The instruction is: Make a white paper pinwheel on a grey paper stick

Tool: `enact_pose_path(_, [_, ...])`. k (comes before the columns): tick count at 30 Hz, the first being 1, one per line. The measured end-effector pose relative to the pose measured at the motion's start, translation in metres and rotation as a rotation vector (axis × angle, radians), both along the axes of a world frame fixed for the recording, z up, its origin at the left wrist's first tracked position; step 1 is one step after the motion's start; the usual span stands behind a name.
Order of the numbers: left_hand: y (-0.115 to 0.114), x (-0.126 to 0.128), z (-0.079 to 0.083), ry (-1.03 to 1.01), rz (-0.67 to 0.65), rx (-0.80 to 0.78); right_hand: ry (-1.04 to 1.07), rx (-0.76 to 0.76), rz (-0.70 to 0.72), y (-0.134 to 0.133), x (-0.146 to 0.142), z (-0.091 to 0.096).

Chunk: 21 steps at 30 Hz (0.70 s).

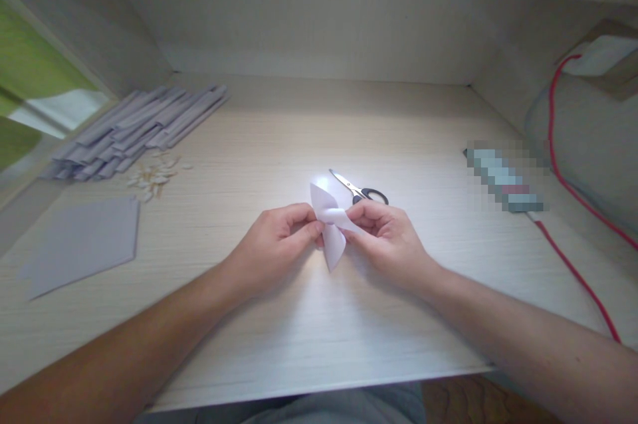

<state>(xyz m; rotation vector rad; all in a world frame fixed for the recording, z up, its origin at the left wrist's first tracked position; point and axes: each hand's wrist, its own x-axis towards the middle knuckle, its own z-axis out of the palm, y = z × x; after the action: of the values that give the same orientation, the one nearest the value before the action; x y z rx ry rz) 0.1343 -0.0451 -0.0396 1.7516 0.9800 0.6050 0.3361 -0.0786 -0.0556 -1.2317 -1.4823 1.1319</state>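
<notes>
A white paper pinwheel [333,248] with curved, pointed blades is held above the desk between both hands. My left hand [284,238] pinches it at its left side, thumb and forefinger near the middle. Closed on a blade at the right side is my right hand [386,234], its thumb and forefinger pressed together. Fingertips behind the paper are partly hidden. Just beyond the pinwheel lies a pair of scissors [357,193] with dark handles, its blades pointing back and left.
Rolled paper tubes [144,125] are piled at the back left, with small pale pieces [155,175] in front. A stack of paper sheets [84,244] lies at left. A blurred-out phone-like object [503,179] with a red cable [578,284] sits at right. Shelf walls enclose the desk.
</notes>
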Motion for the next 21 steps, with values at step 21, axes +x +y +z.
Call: enact_pose_path(21, [0.0001, -0.0036, 0.0020, 0.022, 0.027, 0.085, -0.084, 0.046, -0.003, -0.0007, -0.0002, 0.0044])
